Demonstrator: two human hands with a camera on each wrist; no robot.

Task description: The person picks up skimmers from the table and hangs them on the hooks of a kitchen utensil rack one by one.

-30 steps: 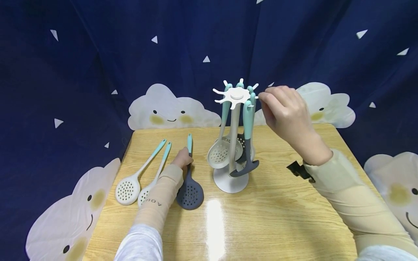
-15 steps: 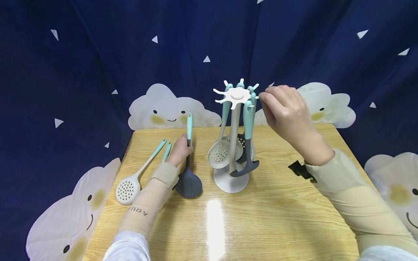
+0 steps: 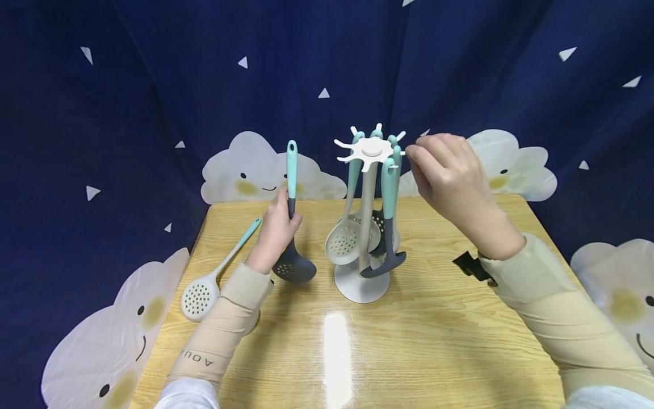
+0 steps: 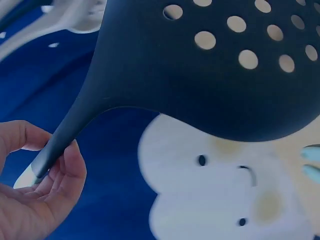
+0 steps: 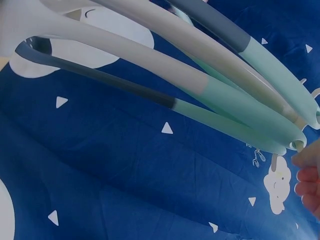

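Note:
My left hand (image 3: 274,233) grips a dark grey skimmer (image 3: 294,270) with a mint handle by its shaft. The skimmer is raised with its handle end up, left of a white utensil stand (image 3: 361,291). In the left wrist view the thumb and fingers of the left hand (image 4: 45,180) pinch the shaft just below the mint part, the holed head of the skimmer (image 4: 150,75) close to the camera. At the stand's right side my right hand (image 3: 452,182) pinches the tip of one hook, beside a hung mint handle (image 5: 255,110) in the right wrist view.
Several utensils hang from the stand, among them a pale skimmer (image 3: 343,244) and a dark curved-head tool (image 3: 385,264). A white skimmer (image 3: 199,298) lies on the wooden table (image 3: 439,341) at left. Another pale utensil is mostly hidden under the left forearm. A blue curtain (image 3: 286,34) hangs behind.
My left hand has lifted the dark skimmer off the table, moving up and away from me, and its handle now stands more upright. The right hand stays at the stand's hook.

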